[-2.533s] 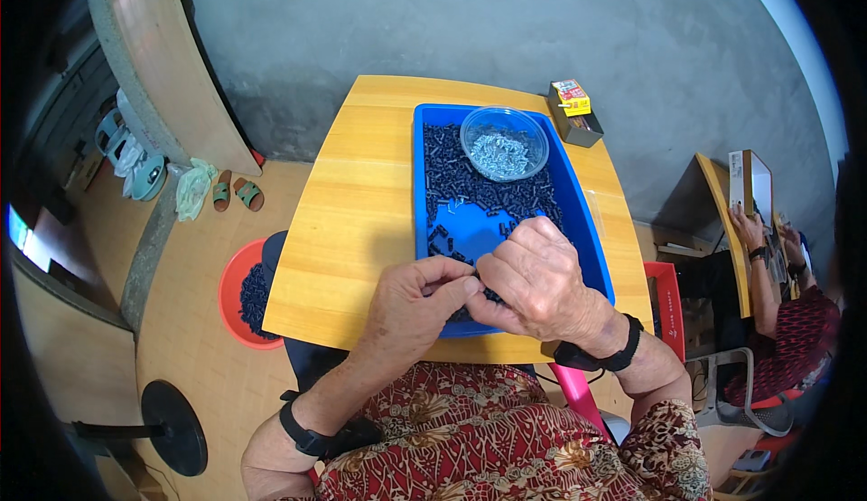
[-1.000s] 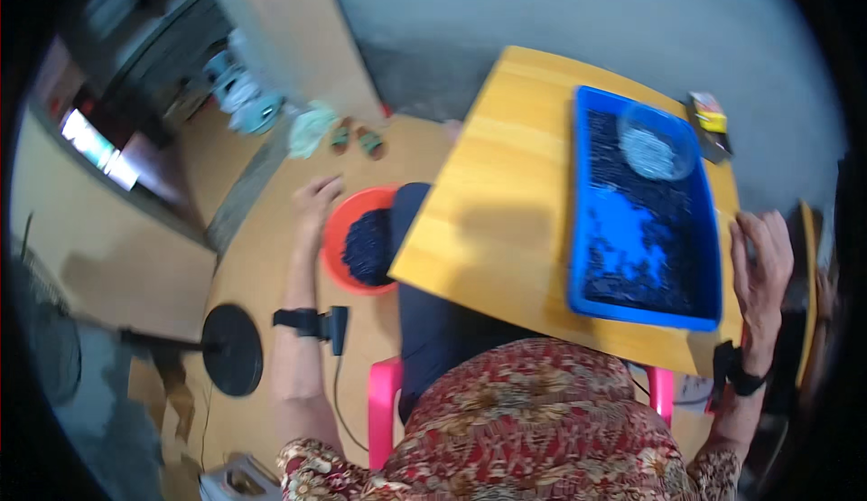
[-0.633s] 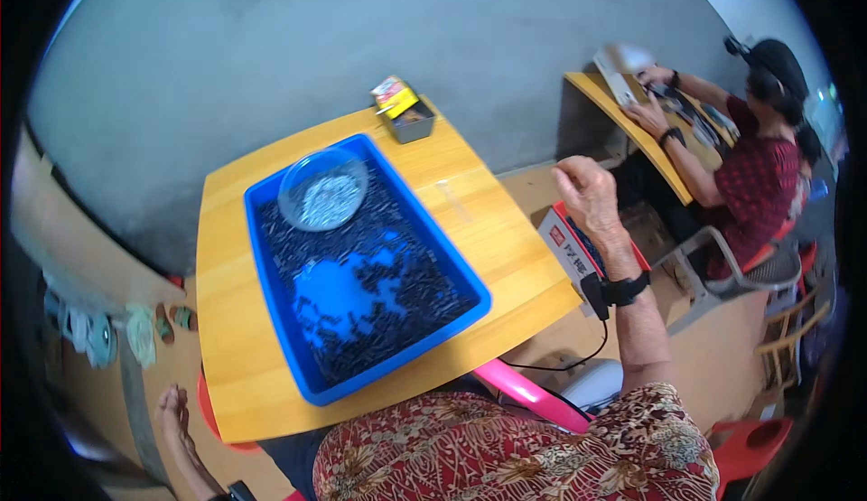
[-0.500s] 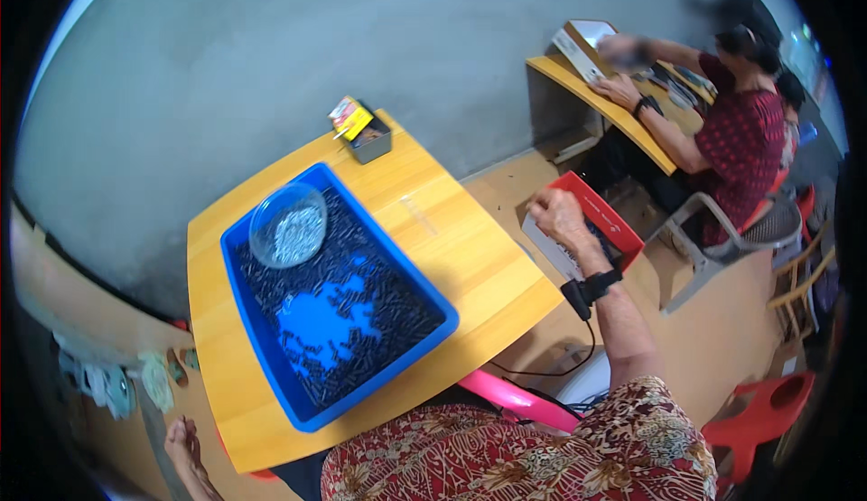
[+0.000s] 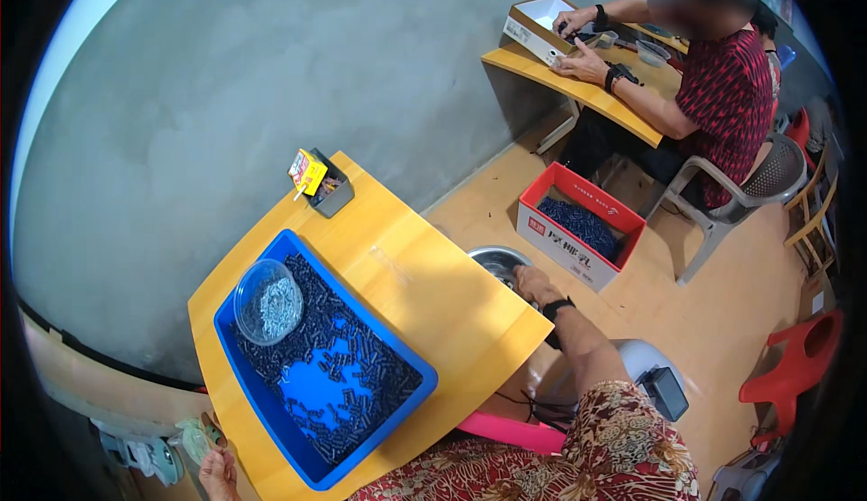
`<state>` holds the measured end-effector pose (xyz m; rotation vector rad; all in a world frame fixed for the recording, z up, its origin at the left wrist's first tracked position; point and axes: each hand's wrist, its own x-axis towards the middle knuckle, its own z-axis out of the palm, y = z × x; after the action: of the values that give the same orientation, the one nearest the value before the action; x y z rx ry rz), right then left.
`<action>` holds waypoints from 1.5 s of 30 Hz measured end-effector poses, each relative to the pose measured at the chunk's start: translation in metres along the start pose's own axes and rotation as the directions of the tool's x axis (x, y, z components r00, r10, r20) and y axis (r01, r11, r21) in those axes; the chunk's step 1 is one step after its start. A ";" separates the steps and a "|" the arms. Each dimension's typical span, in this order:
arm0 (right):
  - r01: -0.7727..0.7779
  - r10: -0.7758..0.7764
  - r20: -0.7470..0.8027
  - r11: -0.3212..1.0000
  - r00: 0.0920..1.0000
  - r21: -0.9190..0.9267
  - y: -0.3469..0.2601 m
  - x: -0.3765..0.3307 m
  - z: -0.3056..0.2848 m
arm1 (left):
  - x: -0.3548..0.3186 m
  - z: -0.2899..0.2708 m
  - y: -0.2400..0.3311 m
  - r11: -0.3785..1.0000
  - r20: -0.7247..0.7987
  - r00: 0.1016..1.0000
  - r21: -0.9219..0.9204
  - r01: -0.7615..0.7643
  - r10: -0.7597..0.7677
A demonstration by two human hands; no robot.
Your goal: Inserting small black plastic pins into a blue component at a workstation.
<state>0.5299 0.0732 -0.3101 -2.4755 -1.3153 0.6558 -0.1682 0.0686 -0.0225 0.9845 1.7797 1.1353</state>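
Observation:
My right hand (image 5: 535, 286) reaches down past the table's right edge to a round metal bowl (image 5: 492, 257). Its fingers are bent together at the bowl's rim, and what they may hold is hidden. Low at the left, just off the table edge, my left hand (image 5: 218, 472) has its fingers curled; anything inside them is too small to make out. Between the hands, a blue tray (image 5: 384, 429) on the table holds many short dark cylindrical pieces, with bare blue showing in its middle. A clear round tub (image 5: 244, 307) of small silvery pieces stands in the tray's far left corner.
The yellow wooden table (image 5: 452, 311) carries a grey bin (image 5: 336, 196) with a yellow packet (image 5: 307, 171). On the floor, a red-and-white box (image 5: 569, 252) holds more dark pieces. Another person (image 5: 731, 94) works at a second table. A red stool (image 5: 795, 365) stands at right.
My right hand has moved from the red-and-white box down and left to the metal bowl. My left hand has shifted down and right in the picture. The whole view has moved too.

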 end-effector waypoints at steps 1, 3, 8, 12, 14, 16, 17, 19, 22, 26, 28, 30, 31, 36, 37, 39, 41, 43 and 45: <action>-0.032 0.032 0.008 0.999 0.999 0.017 0.000 -0.009 0.001 | -0.005 0.009 0.006 0.999 0.018 0.999 -0.021 0.026 -0.026; -0.102 0.104 -0.054 0.994 0.993 0.043 0.002 -0.020 0.015 | -0.029 0.032 0.024 0.998 0.038 0.998 -0.042 0.056 -0.054; -0.375 0.403 -0.082 0.897 0.912 0.234 0.032 -0.024 0.083 | -0.056 0.060 0.037 0.995 -0.045 0.999 -0.099 0.022 -0.027; -0.213 0.209 0.080 0.976 0.975 0.043 0.004 -0.019 0.108 | -0.047 0.052 0.029 0.999 -0.117 0.992 0.024 0.038 -0.035; -0.235 0.236 0.085 0.972 0.968 -0.020 0.102 -0.036 0.190 | -0.042 0.061 0.032 0.999 -0.072 0.997 0.030 0.037 -0.035; 0.397 0.090 -0.465 0.395 0.881 0.829 0.273 -0.020 0.193 | 0.007 0.104 0.023 0.995 0.206 0.975 -0.044 0.095 -0.084; 0.361 0.022 -0.382 0.280 0.924 0.889 0.211 -0.041 0.226 | -0.013 0.084 0.025 0.999 0.060 0.997 0.010 0.052 -0.052; 0.142 -0.123 0.184 0.985 0.975 -0.096 -0.030 -0.037 0.103 | -0.048 0.042 0.025 0.999 -0.148 0.989 0.042 0.006 0.000; 0.180 -0.142 0.191 0.964 0.971 -0.198 -0.004 -0.060 0.068 | -0.032 0.059 0.023 1.000 -0.047 0.999 0.021 0.007 -0.006; 0.101 -0.104 0.020 0.988 0.994 0.114 -0.003 -0.080 0.046 | -0.028 0.063 0.020 1.000 -0.017 1.000 0.004 -0.004 0.004; 0.199 -0.196 0.033 0.969 0.980 -0.144 -0.012 -0.079 0.029 | -0.029 0.063 0.019 1.000 -0.014 1.000 -0.001 -0.011 0.011; 0.206 -0.203 0.034 0.966 0.979 -0.156 0.004 -0.068 0.046 | -0.030 0.063 0.019 1.000 -0.010 1.000 -0.005 -0.021 0.021; 0.213 -0.210 0.035 0.963 0.977 -0.167 0.012 -0.063 0.055 | -0.030 0.063 0.019 1.000 -0.010 1.000 -0.007 -0.026 0.026; 0.248 -0.242 0.052 0.945 0.969 -0.215 0.036 -0.047 0.113 | -0.036 0.061 0.021 0.999 -0.012 0.999 -0.012 -0.052 0.051; 0.249 -0.243 0.055 0.942 0.969 -0.225 0.034 -0.034 0.122 | -0.036 0.062 0.021 0.998 -0.006 0.998 -0.011 -0.056 0.056; 0.249 -0.241 0.062 0.937 0.969 -0.245 0.052 -0.030 0.137 | -0.034 0.065 0.021 0.998 0.006 0.998 -0.009 -0.062 0.062; 0.230 -0.220 0.068 0.935 0.973 -0.271 0.076 -0.030 0.150 | -0.028 0.074 0.020 0.998 0.038 0.997 -0.006 -0.061 0.061; 0.083 -0.076 -0.110 0.995 0.991 0.062 0.060 -0.042 0.138 | -0.033 0.064 0.016 0.998 0.007 0.998 0.020 -0.057 0.057; -0.003 0.111 -0.227 0.903 0.967 0.431 0.026 -0.039 0.117 | -0.042 0.035 0.016 0.994 -0.052 0.997 0.097 -0.044 0.049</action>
<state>0.4705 0.0284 -0.4123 -2.1560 -0.8943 0.5552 -0.1175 0.0472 -0.0091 1.0655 1.8784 1.1235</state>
